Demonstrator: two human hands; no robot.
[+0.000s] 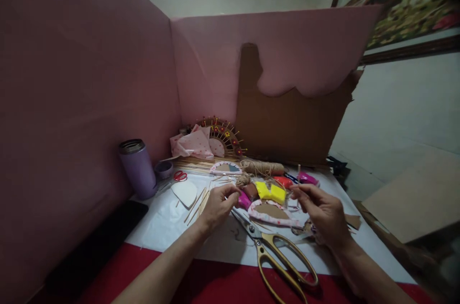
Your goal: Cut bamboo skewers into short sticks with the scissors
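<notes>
My left hand [220,205] is closed in a pinch just left of a magenta piece [244,200]; what its fingertips hold is too small to make out. My right hand [321,212] is closed on a thin stick [298,173] that points up. Between the hands lie a half-round cardboard piece with a pink fabric border [270,212] and yellow foam pieces [270,192]. Gold-handled scissors [276,251] lie in front of the hands.
A purple tumbler [138,168] stands at the left by the pink board wall. Twine spool [261,168], loose bamboo sticks [198,202], small red scissors [178,177], a white teardrop cutout [184,192], a stick fan craft [223,138] and pink cloth [194,144] crowd the white sheet. A black phone [104,237] lies at the left.
</notes>
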